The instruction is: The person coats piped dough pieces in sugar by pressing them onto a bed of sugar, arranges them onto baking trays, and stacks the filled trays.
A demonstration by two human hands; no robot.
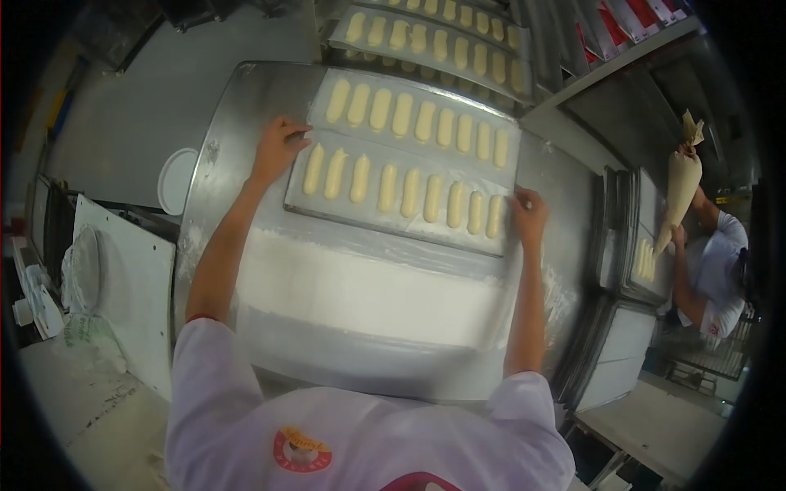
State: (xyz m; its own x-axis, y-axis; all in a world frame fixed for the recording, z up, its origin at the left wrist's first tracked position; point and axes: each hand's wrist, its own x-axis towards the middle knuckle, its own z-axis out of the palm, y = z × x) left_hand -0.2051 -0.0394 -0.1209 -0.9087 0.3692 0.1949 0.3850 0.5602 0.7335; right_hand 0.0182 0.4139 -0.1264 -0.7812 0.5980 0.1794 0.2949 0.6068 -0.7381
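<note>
A metal baking tray (393, 232) lies on the steel table, lined with pale baking paper (270, 203). Two rows of pale piped dough fingers (410, 193) run across it, several in each row. At the tray's left side my left hand (278, 149) has thumb and fingers pinched at the paper's edge, about where the two rows divide. Across from it, my right hand (530, 214) is closed with its fingertips at the right edge of the paper. How much of the tray rim lies under the fingers is hard to see.
White flour (368, 286) covers a band of the steel table (246, 106) nearer me. Behind stands a rack with more filled trays (434, 45). At right, another person (712, 262) holds a piping bag (682, 184) over stacked trays (643, 278). A white round lid (175, 182) is at left.
</note>
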